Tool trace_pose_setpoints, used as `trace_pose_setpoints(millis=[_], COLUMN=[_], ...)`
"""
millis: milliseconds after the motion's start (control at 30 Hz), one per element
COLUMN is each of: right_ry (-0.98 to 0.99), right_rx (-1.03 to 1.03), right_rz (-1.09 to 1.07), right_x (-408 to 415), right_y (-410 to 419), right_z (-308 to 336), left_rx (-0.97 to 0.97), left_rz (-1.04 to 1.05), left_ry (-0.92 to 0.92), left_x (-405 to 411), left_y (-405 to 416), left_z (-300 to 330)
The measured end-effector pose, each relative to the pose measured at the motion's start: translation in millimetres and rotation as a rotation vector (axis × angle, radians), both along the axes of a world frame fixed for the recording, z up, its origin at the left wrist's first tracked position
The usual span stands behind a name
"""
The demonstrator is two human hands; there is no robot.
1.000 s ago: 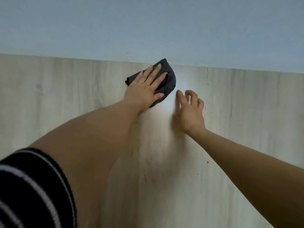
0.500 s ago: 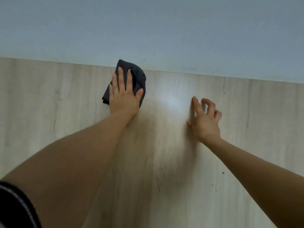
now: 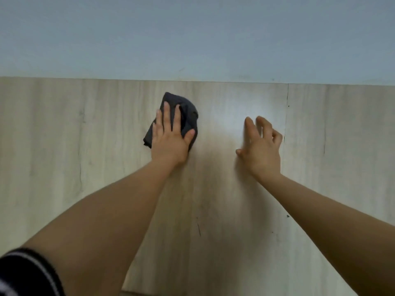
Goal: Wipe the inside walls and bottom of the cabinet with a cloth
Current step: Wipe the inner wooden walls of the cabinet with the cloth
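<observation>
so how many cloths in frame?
1. The dark cloth lies flat on the wood panel near its top edge, under the left hand. None elsewhere in view.

Home interior, likely: pale wood-grain cabinet panel [image 3: 85, 167] under plain blue-grey painted surface [image 3: 192, 35].

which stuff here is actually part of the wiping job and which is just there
Part of the job:
- dark cloth
- left hand, pressing flat on the cloth
- wood panel being wiped

Just there:
- right hand, against the panel, holding nothing
- pale blue surface above the panel
- striped sleeve
</observation>
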State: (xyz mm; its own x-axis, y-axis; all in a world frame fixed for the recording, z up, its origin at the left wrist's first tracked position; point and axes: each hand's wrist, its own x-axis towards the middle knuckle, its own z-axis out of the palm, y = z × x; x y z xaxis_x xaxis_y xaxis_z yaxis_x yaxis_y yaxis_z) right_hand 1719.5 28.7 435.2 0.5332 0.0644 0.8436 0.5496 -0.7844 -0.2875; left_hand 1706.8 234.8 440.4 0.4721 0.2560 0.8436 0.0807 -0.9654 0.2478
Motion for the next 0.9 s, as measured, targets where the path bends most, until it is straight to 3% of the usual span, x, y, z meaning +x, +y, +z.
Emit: trace_pose_setpoints(millis=[100,267,367,533,633,767,900], right_ry=[-0.04,-0.04,0.021,0.034,0.017,-0.045,-0.042], right_rx=[-0.028,-0.051,-0.103,-0.119,-0.124,-0.101,-0.126], right_rz=[0.012,0.012,-0.015,-0.009,0.001,0.014,0.064], right_x=[3.9,-2.8,-8.0,-8.8,-2.3,4.7,5.7], right_y=[-2.8,-19.4,-26.1,-30.3,-31.5,-31.4,-34.0], right_z=[-2.6,-41.2,-78.2,-105.3,-111.2,-117.0,-118.7], left_rx=[-0.131,0.302,0.418,-0.102,-0.272,0.094,0.276], left_rz=[0.009,-0.202,-0.159,0.016,-0.001,-0.123,-0.119], left_ry=[-0.04,0.107,0.144,0.058,0.008,0.009,0.031], left_x=[8.4,8.4,4.3,-0.8,9.8,18.5,12.9], left_y=[-44.3,-84.6,-54.9,-40.8,-74.2,-107.7,-69.6], left_z=[-15.0,-98.1,-105.6,-103.3,-107.4,-147.5,-145.5])
